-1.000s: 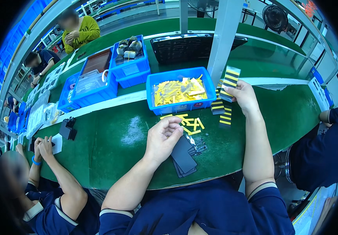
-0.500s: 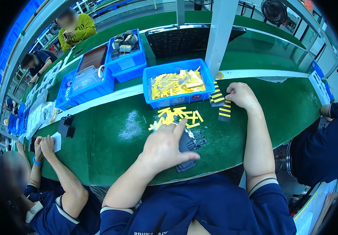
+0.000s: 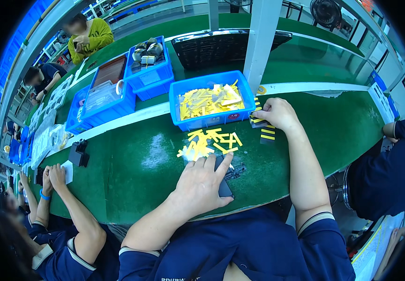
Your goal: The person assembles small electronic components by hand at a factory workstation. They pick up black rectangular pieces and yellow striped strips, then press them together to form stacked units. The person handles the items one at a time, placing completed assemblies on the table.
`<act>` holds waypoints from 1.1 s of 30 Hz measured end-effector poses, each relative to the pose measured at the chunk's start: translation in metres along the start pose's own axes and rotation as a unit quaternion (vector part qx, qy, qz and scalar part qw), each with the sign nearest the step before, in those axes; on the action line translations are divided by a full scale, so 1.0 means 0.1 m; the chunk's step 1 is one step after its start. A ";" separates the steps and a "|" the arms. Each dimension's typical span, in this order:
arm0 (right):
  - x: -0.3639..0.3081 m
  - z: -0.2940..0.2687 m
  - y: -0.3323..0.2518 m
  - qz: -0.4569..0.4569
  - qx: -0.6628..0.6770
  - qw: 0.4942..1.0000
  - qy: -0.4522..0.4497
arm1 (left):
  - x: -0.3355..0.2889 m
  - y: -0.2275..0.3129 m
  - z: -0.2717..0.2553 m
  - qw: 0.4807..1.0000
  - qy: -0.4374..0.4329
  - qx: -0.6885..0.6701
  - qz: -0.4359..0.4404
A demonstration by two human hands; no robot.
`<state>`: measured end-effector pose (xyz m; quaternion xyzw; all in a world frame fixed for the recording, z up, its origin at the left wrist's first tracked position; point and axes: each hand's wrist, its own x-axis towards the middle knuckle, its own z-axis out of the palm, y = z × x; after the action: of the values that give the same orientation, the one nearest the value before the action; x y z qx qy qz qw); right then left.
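My left hand [image 3: 201, 181] lies with fingers stretched and thumb spread over dark flat pieces [image 3: 225, 187] near the table's front edge. Small black parts [image 3: 234, 172] show just right of its index finger. Beyond its fingertips lies a loose pile of yellow strips [image 3: 207, 142]. My right hand [image 3: 280, 114] reaches to the right of the blue bin [image 3: 214, 122], its fingers drawn together over dark sheets with yellow strips [image 3: 267, 135] in rows. Whatever is between these fingertips is too small to make out.
The blue bin holds many yellow strips. More blue bins [image 3: 151, 75] stand at the back left, and a black panel [image 3: 212, 51] leans behind a white post [image 3: 261, 42]. Co-workers sit at left and right; one person's hands [image 3: 55, 175] work on the green table [image 3: 127, 187].
My right hand has moved left across the yellow-striped sheets toward the bin. My left hand has lowered, and its fingers now spread over the dark pieces.
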<state>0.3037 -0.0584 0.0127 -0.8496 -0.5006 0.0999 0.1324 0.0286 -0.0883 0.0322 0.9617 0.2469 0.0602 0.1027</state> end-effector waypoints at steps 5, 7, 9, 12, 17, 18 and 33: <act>0.06 0.02 0.02 0.043 0.062 0.997 -0.009 | 0.00 -0.04 0.00 1.000 0.010 -0.017 0.009; 0.07 0.04 0.07 0.051 0.106 0.993 0.001 | 0.00 -0.07 -0.02 0.999 0.015 -0.037 0.014; 0.04 0.02 0.05 0.043 0.114 0.993 0.006 | 0.00 -0.07 -0.04 0.999 0.006 -0.042 0.014; 0.03 0.01 0.06 0.029 0.111 0.993 0.029 | -0.01 -0.06 -0.04 0.999 -0.001 -0.028 0.021; -0.02 -0.07 0.09 -0.022 0.246 0.943 0.222 | -0.03 -0.06 -0.05 0.999 -0.009 -0.010 0.031; 0.01 -0.05 0.07 -0.041 0.313 0.913 0.258 | -0.02 -0.05 -0.06 0.999 -0.015 -0.018 0.026; -0.53 0.00 -0.86 -0.178 0.564 0.799 -0.108 | 0.22 -0.58 0.01 0.830 0.277 -0.478 -0.077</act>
<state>0.2075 -0.0645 0.0427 -0.5037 -0.5094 0.4304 0.5491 0.0211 -0.0279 0.0195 0.7134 0.2788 0.4265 0.4812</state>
